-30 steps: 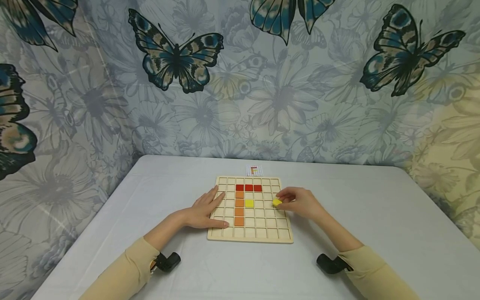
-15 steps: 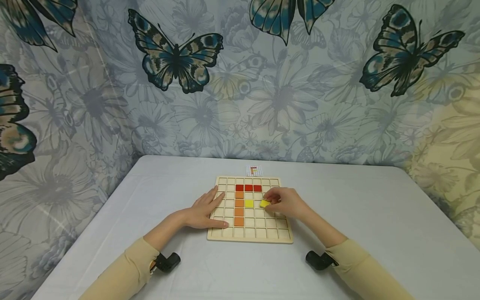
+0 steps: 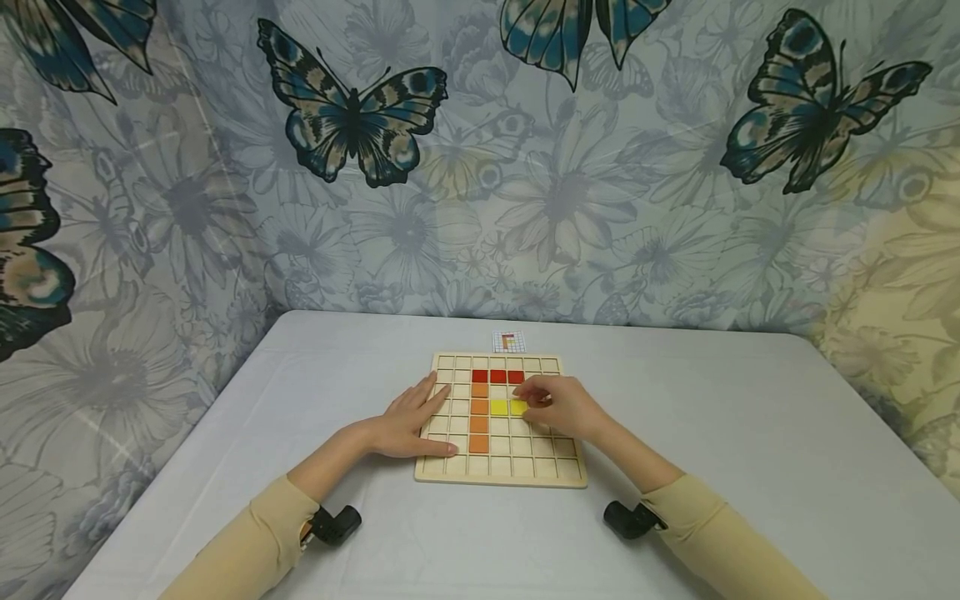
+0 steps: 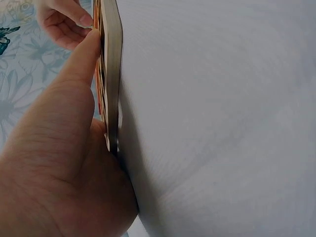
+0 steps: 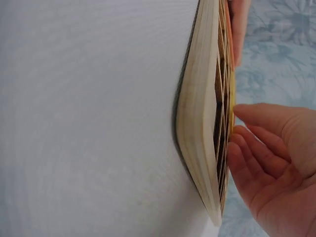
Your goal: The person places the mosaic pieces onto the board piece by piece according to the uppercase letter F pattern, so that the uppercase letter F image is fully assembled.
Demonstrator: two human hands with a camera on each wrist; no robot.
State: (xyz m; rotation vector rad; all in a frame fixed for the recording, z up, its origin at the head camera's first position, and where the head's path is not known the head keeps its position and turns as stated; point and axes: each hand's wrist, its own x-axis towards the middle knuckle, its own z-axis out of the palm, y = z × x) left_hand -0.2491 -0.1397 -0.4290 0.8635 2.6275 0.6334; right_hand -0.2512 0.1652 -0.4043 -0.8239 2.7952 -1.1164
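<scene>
The wooden grid board (image 3: 525, 468) lies on the table with red, orange and yellow square tiles in its cells. Spread over the board's left edge, the left hand (image 3: 408, 423) rests with straight fingers. At the board's right half the right hand (image 3: 562, 407) has thumb and forefinger at a yellow tile (image 3: 517, 407), pinching it at its cell. This tile sits directly right of another yellow tile (image 3: 498, 407). In the right wrist view the thumb and curled fingers of the right hand (image 5: 276, 153) meet the board's face; the tile's edge is partly hidden.
A small printed card (image 3: 508, 342) with a coloured grid pattern lies just beyond the board. Red tiles (image 3: 497, 377) form a row near the top, above a column of orange tiles (image 3: 478, 407). White cloth (image 3: 300, 367) covers the table; a butterfly-print curtain hangs behind.
The right hand has carried the yellow tile leftward across the board, from its right edge to the cell beside the other yellow tile. The left hand has stayed still.
</scene>
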